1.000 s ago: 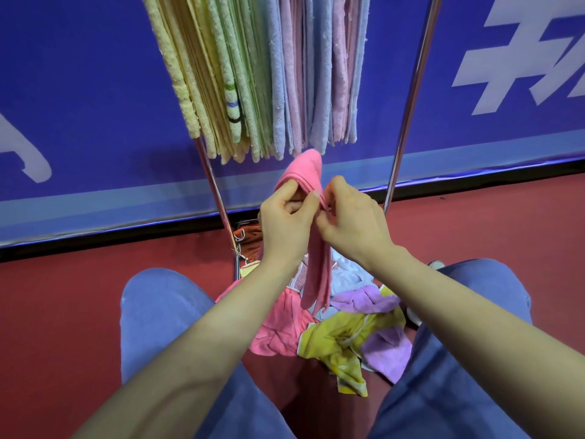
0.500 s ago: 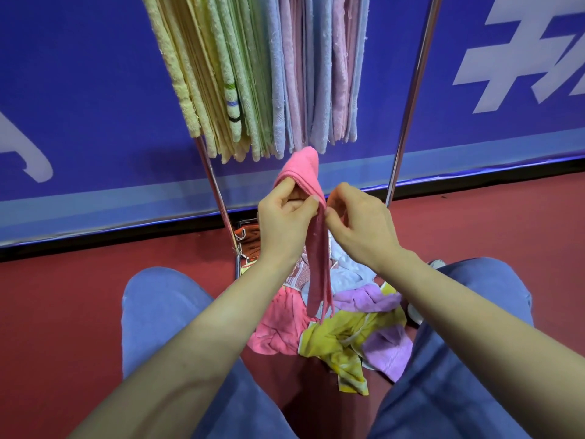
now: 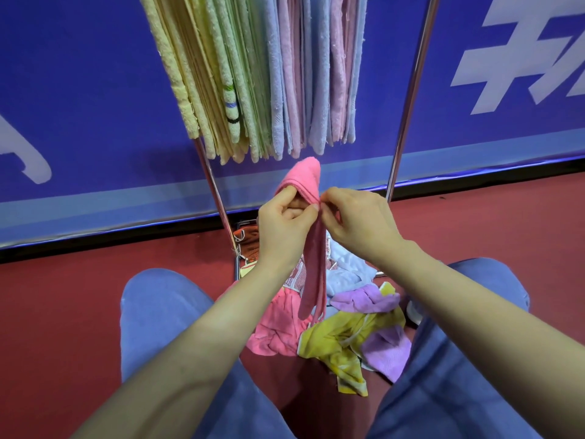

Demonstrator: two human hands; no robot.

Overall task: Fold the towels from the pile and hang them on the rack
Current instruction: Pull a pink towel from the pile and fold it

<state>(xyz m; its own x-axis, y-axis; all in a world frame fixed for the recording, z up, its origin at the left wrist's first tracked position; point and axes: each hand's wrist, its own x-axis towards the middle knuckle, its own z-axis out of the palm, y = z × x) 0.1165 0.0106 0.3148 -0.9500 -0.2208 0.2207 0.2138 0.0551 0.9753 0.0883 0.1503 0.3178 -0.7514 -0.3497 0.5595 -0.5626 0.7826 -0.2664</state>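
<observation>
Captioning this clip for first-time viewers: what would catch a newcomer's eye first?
The pink towel at the centre, pinched by the left hand and right hand, hanging down as a narrow strip. Above it, a dense row of pastel hung towels fills the rack; below, a crumpled pile of pink, yellow and purple towels lies on the red floor.

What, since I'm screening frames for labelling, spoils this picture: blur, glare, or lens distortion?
Head view: light is even, with no hard shadows; left hand, right hand and the pink towel they hold are sharp; the rack's right pole carries a thin bright glint; it and the left pole lean inward downward, probably a wide-angle effect.
</observation>
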